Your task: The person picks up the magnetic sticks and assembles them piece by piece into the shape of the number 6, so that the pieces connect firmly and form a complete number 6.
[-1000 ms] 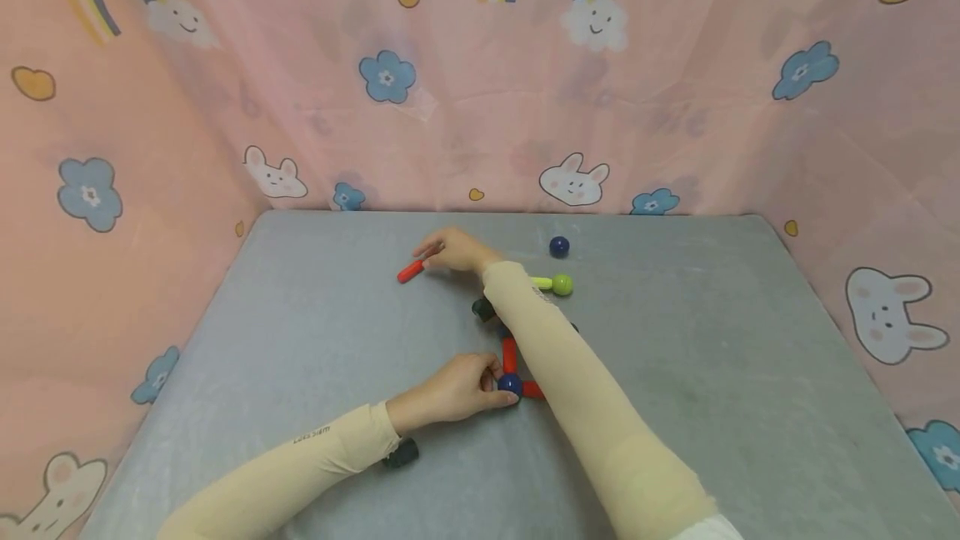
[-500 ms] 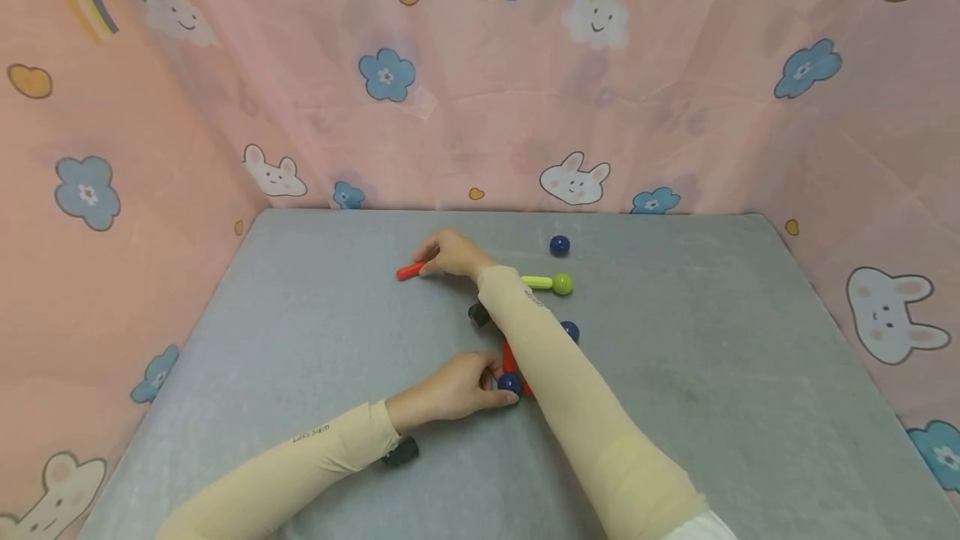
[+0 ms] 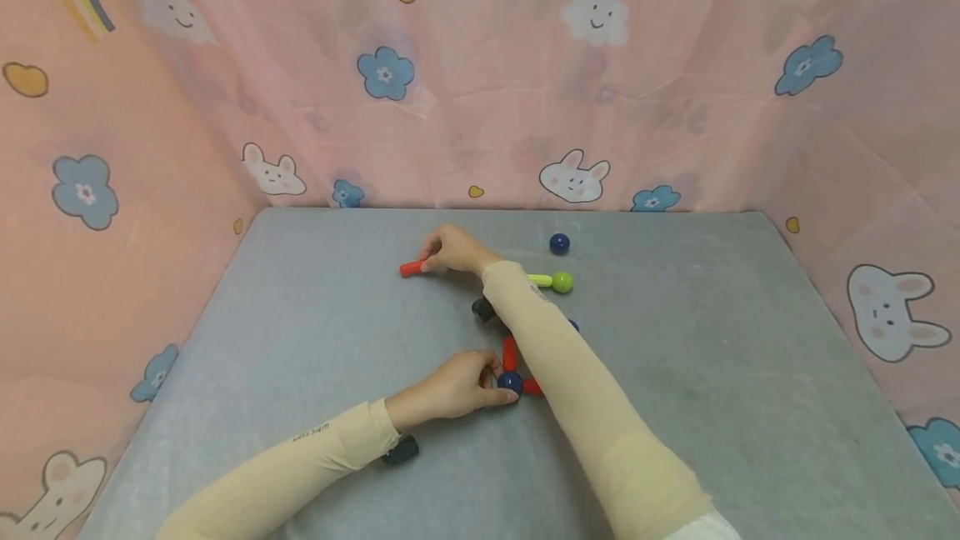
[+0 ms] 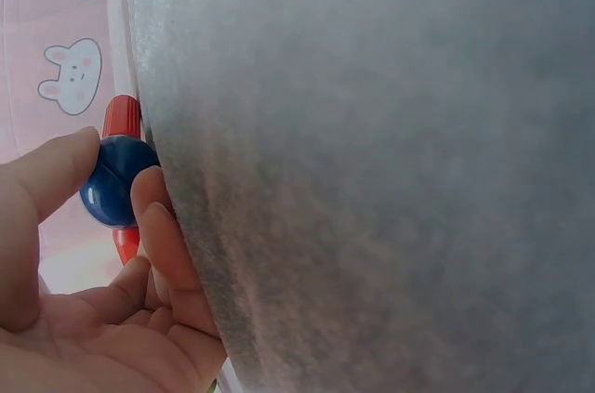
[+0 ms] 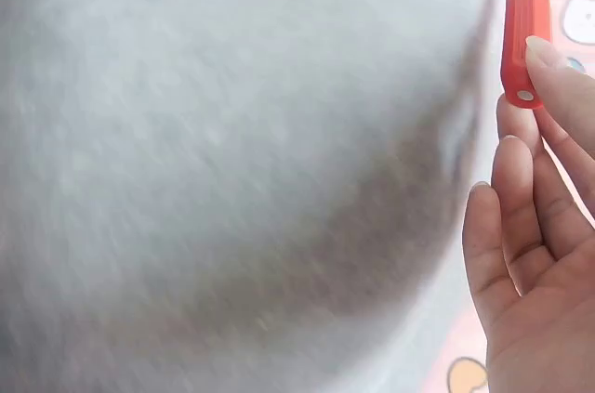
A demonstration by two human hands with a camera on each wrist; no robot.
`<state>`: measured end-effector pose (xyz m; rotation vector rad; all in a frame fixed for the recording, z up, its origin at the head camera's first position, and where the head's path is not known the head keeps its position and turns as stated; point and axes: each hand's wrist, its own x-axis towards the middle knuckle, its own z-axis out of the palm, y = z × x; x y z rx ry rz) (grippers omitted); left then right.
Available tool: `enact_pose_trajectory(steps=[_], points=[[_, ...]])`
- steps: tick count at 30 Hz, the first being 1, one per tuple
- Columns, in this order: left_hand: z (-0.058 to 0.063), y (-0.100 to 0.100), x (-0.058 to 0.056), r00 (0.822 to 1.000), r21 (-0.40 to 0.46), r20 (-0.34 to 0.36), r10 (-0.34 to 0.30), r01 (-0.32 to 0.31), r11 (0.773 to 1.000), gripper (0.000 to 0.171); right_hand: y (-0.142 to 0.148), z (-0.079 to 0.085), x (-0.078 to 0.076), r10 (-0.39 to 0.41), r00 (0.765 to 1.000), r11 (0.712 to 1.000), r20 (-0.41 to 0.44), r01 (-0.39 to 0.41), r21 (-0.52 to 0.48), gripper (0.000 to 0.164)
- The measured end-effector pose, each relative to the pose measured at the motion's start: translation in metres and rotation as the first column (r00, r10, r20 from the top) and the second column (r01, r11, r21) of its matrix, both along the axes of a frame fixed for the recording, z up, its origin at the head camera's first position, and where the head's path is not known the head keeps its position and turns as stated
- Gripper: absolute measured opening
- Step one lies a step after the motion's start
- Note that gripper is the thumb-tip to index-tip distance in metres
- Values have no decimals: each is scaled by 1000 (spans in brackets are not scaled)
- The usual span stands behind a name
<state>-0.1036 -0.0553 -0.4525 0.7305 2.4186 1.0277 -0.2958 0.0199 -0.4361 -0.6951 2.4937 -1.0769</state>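
My left hand pinches a glossy blue ball between thumb and fingers. Red rods join this ball, one pointing away and one to the right; in the left wrist view, red parts show on two sides of the blue ball. Farther back, my right hand pinches one end of a loose red rod. The right wrist view shows that ridged red rod with a small metallic disc at its near end, held by the thumb. My right forearm hides part of the joined pieces.
A blue ball lies near the back of the grey table. A lime rod ends in a green ball, partly behind the right sleeve. Another blue ball peeks past that sleeve. Dark cylindrical objects sit beside both wrists.
The loose red rod has turned a little in my right hand and lies more level in the head view. My right forearm shifted left, then back. The left hand keeps its place.
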Motion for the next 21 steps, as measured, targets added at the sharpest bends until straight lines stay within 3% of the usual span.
enact_pose_trajectory(steps=[6, 13, 17, 21], points=[[1, 0, 1, 1000, 0, 12, 9, -9, 1000, 28, 18, 19, -1, 14, 1000, 999, 16, -13, -51, 19], [1, 1, 2, 999, -6, 48, 26, -26, 1000, 29, 57, 42, 7, 6, 1000, 1000, -26, -7, -18, 18], [3, 1, 2, 998, -2, 59, 30, -30, 1000, 30, 88, 48, 23, -7, 1000, 1000, -21, 7, -15, 21], [4, 2, 2, 998, -8, 63, 27, -26, 1000, 30, 123, 45, 49, -30, 999, 999, -24, 29, -14, 23]])
